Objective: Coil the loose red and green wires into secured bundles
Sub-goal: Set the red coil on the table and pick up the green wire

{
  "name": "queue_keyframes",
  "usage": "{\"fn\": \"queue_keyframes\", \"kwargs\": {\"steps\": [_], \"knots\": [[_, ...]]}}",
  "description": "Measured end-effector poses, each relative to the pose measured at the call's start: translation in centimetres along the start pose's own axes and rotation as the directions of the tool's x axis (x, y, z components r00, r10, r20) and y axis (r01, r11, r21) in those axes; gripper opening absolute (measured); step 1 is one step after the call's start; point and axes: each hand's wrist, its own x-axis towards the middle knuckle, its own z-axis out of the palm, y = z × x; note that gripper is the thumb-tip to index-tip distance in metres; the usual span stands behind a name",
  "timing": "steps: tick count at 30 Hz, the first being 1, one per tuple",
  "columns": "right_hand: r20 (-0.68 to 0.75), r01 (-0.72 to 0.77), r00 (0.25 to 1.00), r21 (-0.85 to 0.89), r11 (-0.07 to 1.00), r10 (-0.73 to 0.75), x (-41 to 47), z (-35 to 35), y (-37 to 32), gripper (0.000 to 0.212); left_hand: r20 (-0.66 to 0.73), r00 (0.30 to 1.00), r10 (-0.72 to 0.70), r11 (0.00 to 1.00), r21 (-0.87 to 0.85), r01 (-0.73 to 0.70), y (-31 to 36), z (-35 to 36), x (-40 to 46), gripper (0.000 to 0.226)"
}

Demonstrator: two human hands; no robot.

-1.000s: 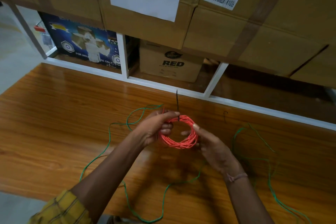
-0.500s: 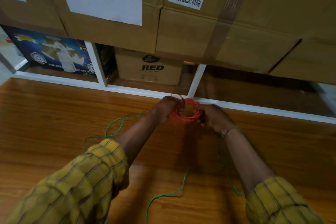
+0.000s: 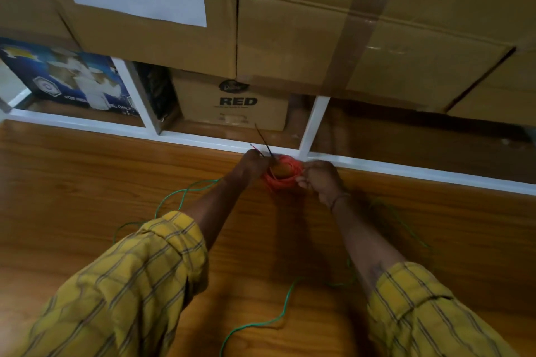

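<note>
The red wire coil (image 3: 283, 180) is a small ring held between both hands near the table's far edge. My left hand (image 3: 255, 164) grips its left side, where a thin black tie (image 3: 262, 139) and a short red wire end stick up. My right hand (image 3: 319, 180) grips the coil's right side. The loose green wire (image 3: 179, 197) lies uncoiled on the wooden table (image 3: 87, 182), looping out left of my left arm, trailing under both arms toward the near edge, and running faintly to the right.
A white shelf frame (image 3: 314, 122) borders the table's far edge. Behind it stand a cardboard box marked RED (image 3: 232, 104) and a blue printed box (image 3: 72, 78). Large taped cartons (image 3: 377, 38) hang over the shelf above.
Both hands have carried the red coil away from me toward the white shelf frame. My arms are stretched out further and the yellow sleeves fill the near view.
</note>
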Motion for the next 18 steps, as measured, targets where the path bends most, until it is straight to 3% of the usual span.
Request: {"fn": "queue_keyframes", "kwargs": {"steps": [4,6,8,10,11,14,16,18], "knots": [[0.006,0.036,0.999,0.066,0.997,-0.036,-1.8,0.7,0.4,0.035,0.049,0.997,0.054,0.998,0.011,-0.054,-0.9,-2.1,-1.8,0.018],[-0.053,0.112,0.992,-0.014,0.994,-0.112,-2.6,1.3,1.0,0.026,0.102,0.992,0.073,0.997,0.016,-0.075,-1.2,-3.0,-3.1,0.022],[-0.106,0.211,0.968,-0.133,0.968,-0.226,-4.4,2.1,1.6,0.024,0.104,0.994,0.022,0.995,0.098,-0.032,-1.6,-3.6,-4.5,0.046],[-0.097,0.264,0.955,-0.156,0.952,-0.281,-7.0,2.9,2.2,0.034,0.104,0.994,0.017,0.982,0.187,-0.036,-2.2,-4.2,-6.2,0.094],[-0.09,0.272,0.954,-0.151,0.95,-0.287,-8.4,3.3,2.6,0.038,0.113,0.993,0.026,0.979,0.2,-0.049,-2.2,-4.3,-7.8,0.096],[-0.046,0.299,0.95,-0.135,0.945,-0.307,-11.5,5.1,3.7,0.038,0.105,0.987,0.122,0.98,0.144,-0.137,-2.7,-5.0,-13.6,0.027],[-0.008,0.313,0.949,-0.098,0.945,-0.315,-13.4,6.4,4.7,0.04,0.145,0.973,0.179,0.975,0.108,-0.195,-5.1,-6.0,-16.4,0.018],[0.019,0.335,0.942,-0.078,0.939,-0.334,-15.0,7.7,5.9,0.042,0.196,0.958,0.208,0.969,0.093,-0.23,-7.7,-7.3,-19.0,0.029]]}}
